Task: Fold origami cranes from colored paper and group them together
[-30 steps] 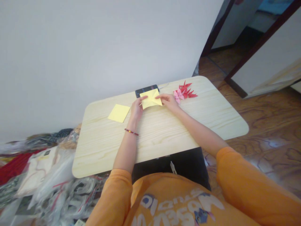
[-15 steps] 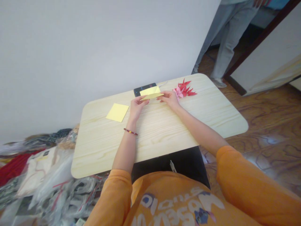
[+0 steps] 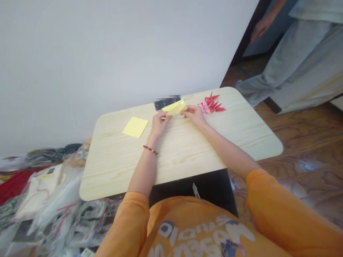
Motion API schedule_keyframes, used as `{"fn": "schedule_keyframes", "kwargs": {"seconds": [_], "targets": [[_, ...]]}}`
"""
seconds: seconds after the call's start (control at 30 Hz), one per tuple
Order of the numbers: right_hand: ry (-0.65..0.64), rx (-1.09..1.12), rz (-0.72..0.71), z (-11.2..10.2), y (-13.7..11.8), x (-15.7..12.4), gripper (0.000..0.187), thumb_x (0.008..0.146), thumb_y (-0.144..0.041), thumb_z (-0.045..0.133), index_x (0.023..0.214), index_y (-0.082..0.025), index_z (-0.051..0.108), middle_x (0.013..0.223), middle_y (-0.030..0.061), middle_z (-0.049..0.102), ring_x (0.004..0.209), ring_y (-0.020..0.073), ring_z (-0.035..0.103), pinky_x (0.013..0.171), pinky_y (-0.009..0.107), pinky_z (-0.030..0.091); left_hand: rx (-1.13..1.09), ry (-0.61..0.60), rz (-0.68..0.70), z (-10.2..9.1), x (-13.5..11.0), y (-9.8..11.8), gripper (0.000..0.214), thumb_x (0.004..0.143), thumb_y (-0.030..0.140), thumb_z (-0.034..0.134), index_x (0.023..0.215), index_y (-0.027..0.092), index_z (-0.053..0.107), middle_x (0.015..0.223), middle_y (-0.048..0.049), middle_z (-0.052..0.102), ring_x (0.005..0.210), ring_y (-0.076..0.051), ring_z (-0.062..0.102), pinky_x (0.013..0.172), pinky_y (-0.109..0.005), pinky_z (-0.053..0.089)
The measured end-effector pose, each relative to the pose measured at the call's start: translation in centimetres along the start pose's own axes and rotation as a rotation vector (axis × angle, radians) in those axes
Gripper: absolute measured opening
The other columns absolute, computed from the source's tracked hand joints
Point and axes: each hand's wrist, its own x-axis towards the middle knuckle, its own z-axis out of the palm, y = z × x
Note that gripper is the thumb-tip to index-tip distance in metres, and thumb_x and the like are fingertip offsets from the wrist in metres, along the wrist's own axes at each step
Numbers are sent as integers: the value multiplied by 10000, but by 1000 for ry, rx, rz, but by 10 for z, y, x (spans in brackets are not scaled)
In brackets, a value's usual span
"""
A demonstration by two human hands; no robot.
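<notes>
A partly folded sheet of yellow paper (image 3: 174, 108) is held just above the table, tilted and creased. My left hand (image 3: 160, 124) pinches its left end between thumb and fingers. At its right end, my right hand (image 3: 194, 114) grips the edge the same way. To the left, a flat square of yellow paper (image 3: 135, 127) lies on the tabletop. Just beyond my right hand are several red folded-paper pieces (image 3: 213, 104) and a pink one (image 3: 205, 107), with pointed tips. Behind the held paper lies a dark phone (image 3: 160, 104), partly covered from view.
The light wooden table (image 3: 118, 157) has rounded corners and stands against a white wall (image 3: 120, 53). Clothes and plastic bags (image 3: 61, 200) are heaped on the left. At the upper right, a person in light trousers (image 3: 289, 60) is beside a doorway.
The yellow paper has tilted in my hands, its right end rising and showing more of the folds. The person at the upper right has moved further right and nearer.
</notes>
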Motion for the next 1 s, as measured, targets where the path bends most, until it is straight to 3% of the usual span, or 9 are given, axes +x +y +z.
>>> {"fn": "schedule_keyframes", "kwargs": {"seconds": [0.23,0.43,0.67,1.0], "targets": [[-29,-45,10,-1,6,1,135,578,-203,682,710,-179,697,768,14,690,681,145,614,551,244,502,169,-69,126,-4,-2,-1,271,727,84,577,912,201,736,886,-52,650,840,-162,594,675,-252,486],[9,-227,-122,-2,14,0,197,604,-121,608,763,-176,710,838,29,692,746,163,621,605,268,510,297,-62,166,-3,-1,-6,203,757,128,598,908,181,722,842,-55,613,796,-164,578,625,-239,475],[-1,-275,-158,0,14,-1,180,681,-198,605,823,-164,710,827,41,670,700,151,609,577,262,503,310,-83,188,-3,-2,-1,217,825,160,535,965,166,701,903,-70,603,787,-157,575,628,-233,489],[-52,-329,-206,-2,6,-6,301,630,-82,495,806,-178,719,855,32,660,800,160,597,624,247,485,332,-126,232,-6,-4,2,321,757,42,518,925,206,737,983,-77,618,917,-196,588,706,-278,463]]}}
